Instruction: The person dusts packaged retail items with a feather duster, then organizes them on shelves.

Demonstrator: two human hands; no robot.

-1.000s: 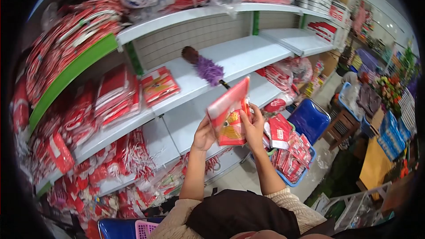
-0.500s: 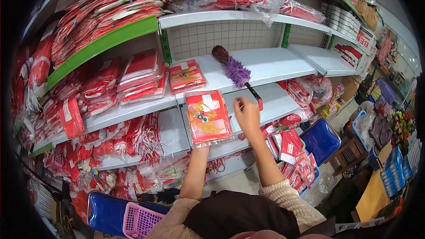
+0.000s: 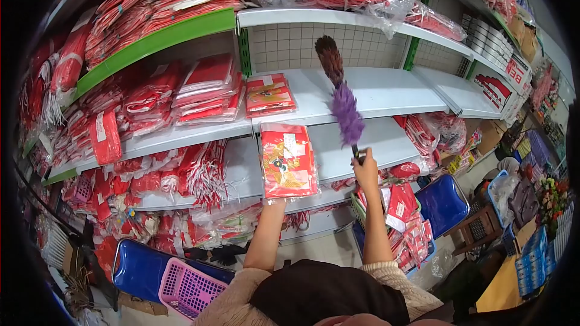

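Observation:
My left hand (image 3: 275,202) is mostly hidden beneath a clear-wrapped red packet (image 3: 289,163) with a gold bird design and a white label, which it holds up in front of the shelf. In my right hand (image 3: 365,168) is the black handle of a feather duster (image 3: 347,111). The duster points upward, its purple middle and brown tip over the white shelf (image 3: 393,87). Another red packet with gold print (image 3: 269,94) lies on that shelf, left of the duster.
Stacked red packets (image 3: 205,90) fill the left shelf, with more bundles above and below. A pink basket (image 3: 187,290) and blue chair (image 3: 136,268) are at lower left. Another blue chair (image 3: 444,202) and red packets in a basket (image 3: 414,241) are at right.
My right hand has closed on the duster's handle and lifted it off the shelf, turning it more upright. The view has shifted slightly; my left hand still holds the packet.

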